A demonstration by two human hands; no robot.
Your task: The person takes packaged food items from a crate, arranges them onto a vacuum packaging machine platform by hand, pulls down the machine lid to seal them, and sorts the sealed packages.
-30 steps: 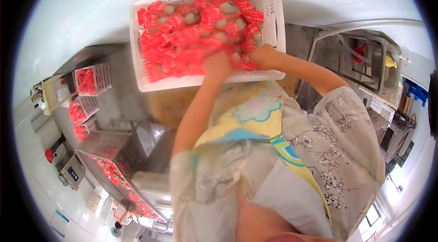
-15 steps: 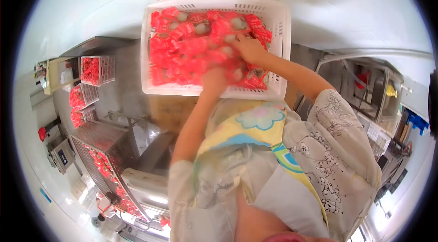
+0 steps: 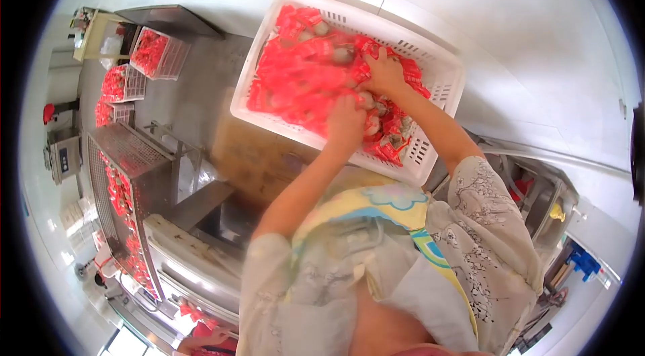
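Note:
A white slotted plastic crate [image 3: 259,111] holds a heap of red printed plastic packets [image 3: 306,64], several showing pale, rounded contents. Among them, near the crate's front side, my left hand [image 3: 346,124] presses down with its fingers bent and blurred. My right hand [image 3: 386,77] lies farther back and to the right, touching packets with its fingers apart. Some fingertips of both hands are hidden in the heap. Near the right end, a few packets [image 3: 393,144] show their pale greyish sides.
At left stand white crates [image 3: 171,60] of red packets and a perforated metal bin [image 3: 127,154] with more. A brown board-like surface [image 3: 248,154] lies below the crate. White wall panels [image 3: 510,40] rise behind. Another person's arm [image 3: 201,341] shows at lower left.
My view has turned, so the crate appears tilted and farther right. My hands are closer together, and packets have shifted toward the crate's left, leaving a lower heap at the right.

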